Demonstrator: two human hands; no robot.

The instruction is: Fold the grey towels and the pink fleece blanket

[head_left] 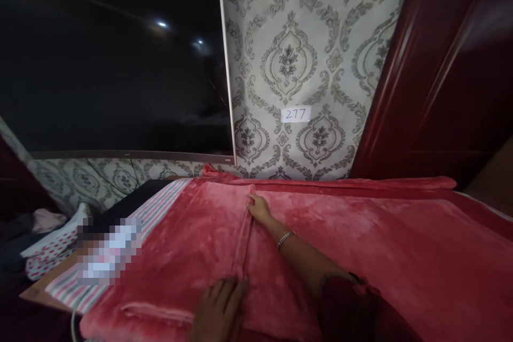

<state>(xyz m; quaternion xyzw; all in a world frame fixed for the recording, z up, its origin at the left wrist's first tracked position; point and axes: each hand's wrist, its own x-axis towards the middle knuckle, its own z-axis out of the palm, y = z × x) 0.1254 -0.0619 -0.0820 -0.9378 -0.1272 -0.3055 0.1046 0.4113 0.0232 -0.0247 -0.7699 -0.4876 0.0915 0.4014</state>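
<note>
A plush red blanket point(360, 246) lies spread over a flat surface in front of me. A raised fold point(243, 240) runs down its middle from far to near. My right hand point(259, 208) reaches forward, a thin bracelet on the wrist, and its fingers press on the far end of that fold. My left hand point(218, 307) lies flat on the blanket at the near end of the same fold, fingers together. Neither hand lifts the cloth.
A striped sheet point(156, 208) shows under the blanket at the left. Dotted fabric point(52, 251) lies further left. A dark screen point(112, 64) hangs on patterned wallpaper with a paper label "277" point(295, 114). A dark red wooden wardrobe point(449, 75) stands at right.
</note>
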